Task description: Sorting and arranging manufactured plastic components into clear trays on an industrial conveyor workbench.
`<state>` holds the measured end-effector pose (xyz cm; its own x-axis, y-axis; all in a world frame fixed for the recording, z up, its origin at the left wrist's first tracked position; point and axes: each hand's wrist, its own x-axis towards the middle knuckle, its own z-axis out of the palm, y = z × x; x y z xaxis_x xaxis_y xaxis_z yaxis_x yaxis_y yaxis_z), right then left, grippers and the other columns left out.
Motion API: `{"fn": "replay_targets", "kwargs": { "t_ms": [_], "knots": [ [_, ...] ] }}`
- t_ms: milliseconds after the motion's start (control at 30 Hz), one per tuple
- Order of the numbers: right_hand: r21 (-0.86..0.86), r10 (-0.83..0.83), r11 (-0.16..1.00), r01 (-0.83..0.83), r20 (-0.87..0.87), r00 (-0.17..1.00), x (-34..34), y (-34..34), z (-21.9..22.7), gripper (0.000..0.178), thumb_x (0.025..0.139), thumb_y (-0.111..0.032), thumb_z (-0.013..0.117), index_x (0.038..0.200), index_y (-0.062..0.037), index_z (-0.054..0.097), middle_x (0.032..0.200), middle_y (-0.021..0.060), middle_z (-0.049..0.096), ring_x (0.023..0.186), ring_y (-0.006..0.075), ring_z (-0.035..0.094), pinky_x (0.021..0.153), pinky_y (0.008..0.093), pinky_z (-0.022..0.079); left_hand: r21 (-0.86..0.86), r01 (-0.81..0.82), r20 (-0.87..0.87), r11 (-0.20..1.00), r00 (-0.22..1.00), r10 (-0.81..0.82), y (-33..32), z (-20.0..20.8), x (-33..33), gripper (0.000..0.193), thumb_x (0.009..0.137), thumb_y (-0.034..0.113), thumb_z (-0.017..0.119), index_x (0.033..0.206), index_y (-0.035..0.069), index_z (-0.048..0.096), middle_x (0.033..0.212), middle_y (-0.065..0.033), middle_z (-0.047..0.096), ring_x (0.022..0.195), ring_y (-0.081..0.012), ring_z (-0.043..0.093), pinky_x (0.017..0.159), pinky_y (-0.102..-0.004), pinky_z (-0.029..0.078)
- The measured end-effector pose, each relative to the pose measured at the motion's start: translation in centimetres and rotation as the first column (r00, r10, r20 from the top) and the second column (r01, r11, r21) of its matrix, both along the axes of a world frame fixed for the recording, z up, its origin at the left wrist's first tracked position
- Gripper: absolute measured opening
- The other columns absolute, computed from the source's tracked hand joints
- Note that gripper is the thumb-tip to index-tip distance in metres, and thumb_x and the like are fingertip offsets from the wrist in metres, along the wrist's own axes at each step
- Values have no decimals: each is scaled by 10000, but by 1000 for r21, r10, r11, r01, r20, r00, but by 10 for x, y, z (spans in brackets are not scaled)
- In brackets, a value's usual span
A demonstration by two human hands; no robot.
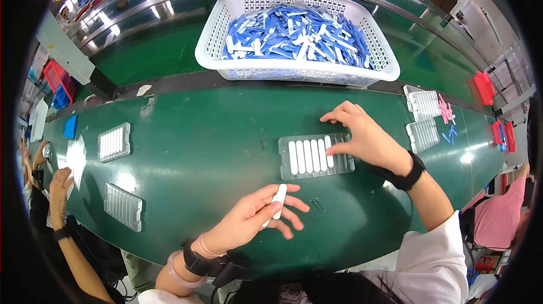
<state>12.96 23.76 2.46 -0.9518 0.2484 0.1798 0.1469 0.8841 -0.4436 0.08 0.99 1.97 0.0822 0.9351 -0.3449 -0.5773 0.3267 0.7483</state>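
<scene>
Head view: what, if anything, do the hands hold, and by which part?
The left hand holds at least one white stick, gripped below its exposed far end; the open right hand holds nothing.

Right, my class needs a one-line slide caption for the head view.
Left hand holding white sticks, right hand at a partly filled clear tray, near a white perforated basket of blue-and-white pieces.

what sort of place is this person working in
Probably a factory workshop: a long green worktable, a big white basket heaped with small blue and white pieces, and another worker's hand at the same table.
</scene>
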Motion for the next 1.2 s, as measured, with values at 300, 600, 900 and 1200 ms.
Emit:
{"fn": "replay_targets", "kwargs": {
  "t_ms": [300,600,900,1200],
  "knots": [
    [-946,31,310,100,116,993,-4,-91,10,154,785,-72,609,894,36,596,747,69,600,653,127,591,629,245,486,92,91,-217,992,974,-69,-6,-11,0,470,903,59,368,1328,21,171,927,-99,547,717,-94,440,683,-201,389],
    [-314,130,922,-228,-303,944,-6,-89,22,119,693,3,594,810,28,593,776,86,575,686,163,581,578,258,486,161,-145,68,976,988,136,-6,-14,-3,470,901,111,424,1305,-8,215,1166,-117,448,1034,-171,490,870,-294,408],
    [-61,211,966,-250,-368,905,-1,-95,10,219,727,-69,636,909,31,566,815,89,561,712,188,531,631,279,466,60,-236,-52,970,970,239,-4,-6,0,229,879,62,453,1080,-46,479,973,-133,557,875,-223,588,762,-341,512],
    [-921,-154,389,-23,-90,984,1,-66,8,150,757,28,604,906,17,601,847,53,582,772,133,576,685,246,478,34,-188,-169,982,967,191,-2,-6,-3,217,861,65,489,1032,-67,510,940,-175,592,788,-255,620,684,-323,529]
  ]
}}
